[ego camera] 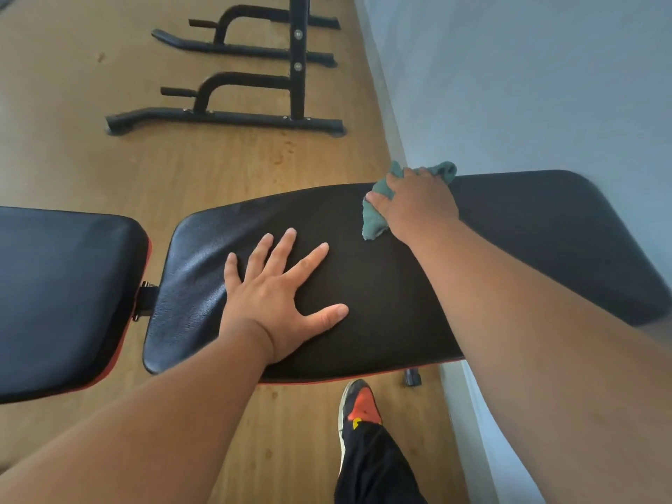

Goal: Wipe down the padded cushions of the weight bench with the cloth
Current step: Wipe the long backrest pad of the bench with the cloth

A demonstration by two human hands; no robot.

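A long black padded back cushion (381, 278) with a red underside edge stretches across the middle of the view. To its left lies a separate black seat cushion (62, 285), joined to it by a metal hinge. My right hand (418, 201) presses a crumpled teal cloth (374, 216) onto the far edge of the back cushion. The cloth sticks out to the left of the hand and beyond the fingers. My left hand (280, 300) lies flat on the back cushion with its fingers spread and holds nothing.
A black metal rack (232, 114) with floor bars stands on the wooden floor beyond the bench. A pale wall (527, 85) runs along the right. My foot in a black and orange shoe (360, 412) stands in front of the bench.
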